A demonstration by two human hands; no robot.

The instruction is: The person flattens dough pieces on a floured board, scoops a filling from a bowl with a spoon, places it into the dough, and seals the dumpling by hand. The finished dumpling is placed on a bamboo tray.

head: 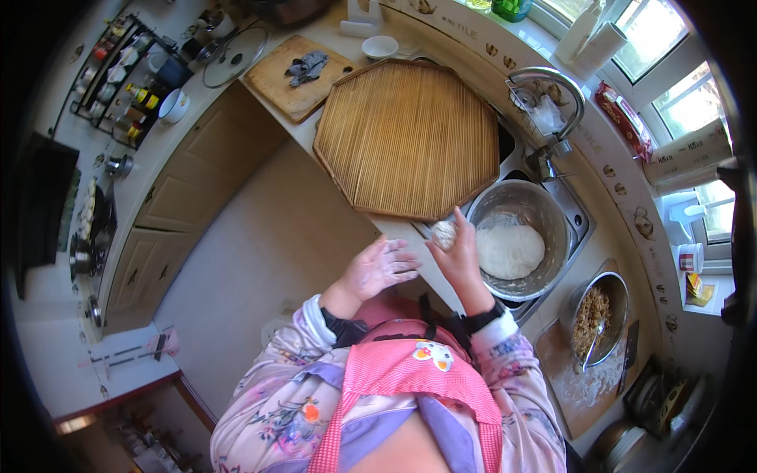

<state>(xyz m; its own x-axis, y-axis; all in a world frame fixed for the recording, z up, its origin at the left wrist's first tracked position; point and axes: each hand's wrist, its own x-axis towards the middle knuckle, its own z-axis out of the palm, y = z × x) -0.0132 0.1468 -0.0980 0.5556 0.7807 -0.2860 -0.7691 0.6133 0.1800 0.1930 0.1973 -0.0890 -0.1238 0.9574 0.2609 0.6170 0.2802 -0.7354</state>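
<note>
My right hand (460, 251) holds a small whitish ball of dough (443, 235) between thumb and fingers, close to the near edge of an octagonal slatted tray (408, 142). To its left my left hand (385, 267) is raised with fingers apart, holds nothing and is dusted with flour. Just right of my right hand, a deep metal pot (556, 260) stands at the sink with a large mass of white dough (511, 251) inside. Further right, a metal bowl (622, 301) holds a brown crumbly filling (591, 313) and a metal spoon (600, 331).
A wooden cutting board (275, 83) with a grey cloth (306, 68) lies beyond the tray. The faucet (576, 112) arches behind the sink. At the lower right, a floured board (576, 396) lies under the bowl, with a knife (630, 355) beside it.
</note>
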